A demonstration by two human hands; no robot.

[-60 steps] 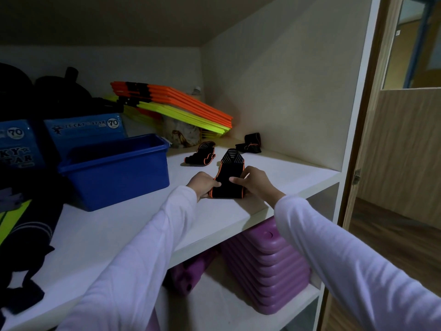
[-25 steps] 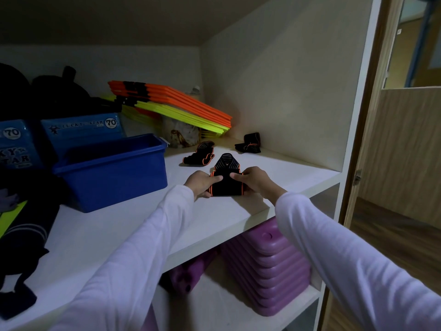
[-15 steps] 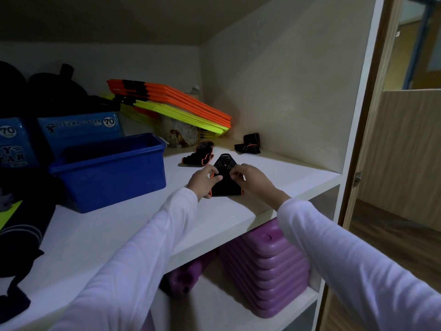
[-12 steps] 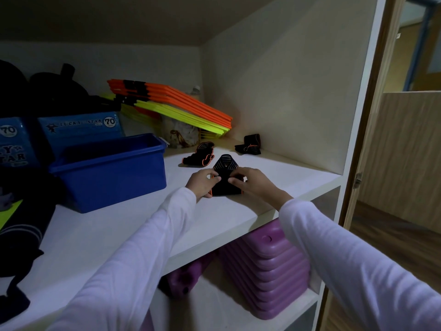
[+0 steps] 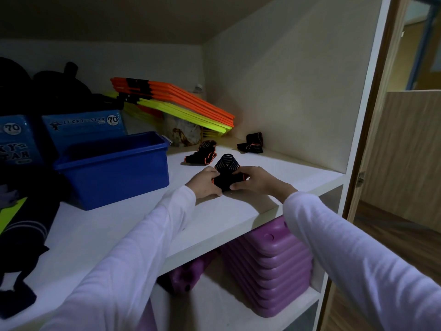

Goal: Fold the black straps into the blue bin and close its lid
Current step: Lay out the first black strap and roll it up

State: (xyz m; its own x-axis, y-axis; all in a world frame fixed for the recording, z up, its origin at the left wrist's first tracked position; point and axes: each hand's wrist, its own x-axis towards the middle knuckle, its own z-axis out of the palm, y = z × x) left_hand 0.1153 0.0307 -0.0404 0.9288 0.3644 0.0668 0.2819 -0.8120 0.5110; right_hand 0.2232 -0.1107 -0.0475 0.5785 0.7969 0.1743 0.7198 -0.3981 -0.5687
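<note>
A black strap with orange edging (image 5: 226, 174) lies on the white shelf (image 5: 214, 218), partly folded, its striped end sticking up. My left hand (image 5: 205, 182) grips its left side and my right hand (image 5: 254, 180) grips its right side. A second black strap (image 5: 202, 152) lies just behind it, and a third black strap (image 5: 251, 143) rests near the right wall. The blue bin (image 5: 112, 170) stands open to the left of my hands. No lid sits on it.
Orange and yellow flat boards (image 5: 176, 101) lean at the back. Blue boxes marked 70 (image 5: 83, 126) stand behind the bin. Dark fabric (image 5: 21, 225) lies at the far left. Purple stacked steps (image 5: 269, 263) fill the shelf below. A wooden door frame (image 5: 372, 115) borders the right.
The strap has been folded shorter, from lying flat and long to a compact bundle with one end raised. Both hands have stayed on it, shifting slightly toward its far end.
</note>
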